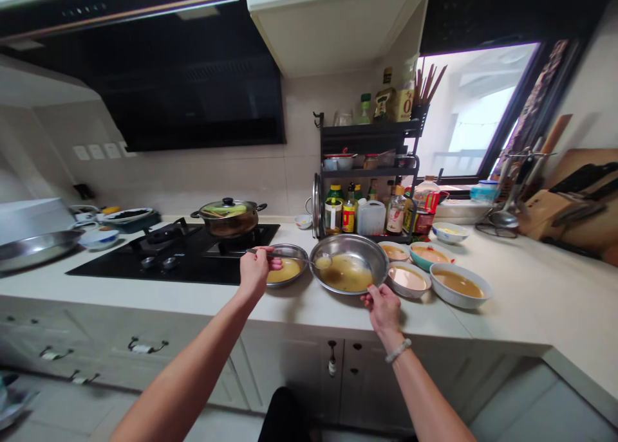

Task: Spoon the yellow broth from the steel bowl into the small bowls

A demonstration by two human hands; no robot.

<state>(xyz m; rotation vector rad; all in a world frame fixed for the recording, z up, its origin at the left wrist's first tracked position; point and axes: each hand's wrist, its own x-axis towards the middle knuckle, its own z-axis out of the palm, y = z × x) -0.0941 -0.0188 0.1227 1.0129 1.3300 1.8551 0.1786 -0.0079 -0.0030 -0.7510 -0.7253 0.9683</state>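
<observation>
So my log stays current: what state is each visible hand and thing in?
Large metal basin: holding yellowish liquid
Ladle: held, head inside that basin
Left hand: holding the ladle
Right hand: gripping the basin's rim
Smaller metal basin: holding yellowish liquid
Stove: flame not discernible
Pot: glass lid on
Large white bowl: holding brownish liquid
Teal bowl: holding orange-tinted liquid
Cupboard doors: shut

"0" on top-shelf btl [404, 105]; other lbls blurry

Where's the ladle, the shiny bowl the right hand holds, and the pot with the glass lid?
Ladle [324, 262], head view: on its scoop.
Metal bowl [375, 255], head view: on its bare inner wall.
Glass-lidded pot [232, 227], head view: on its side.
</observation>
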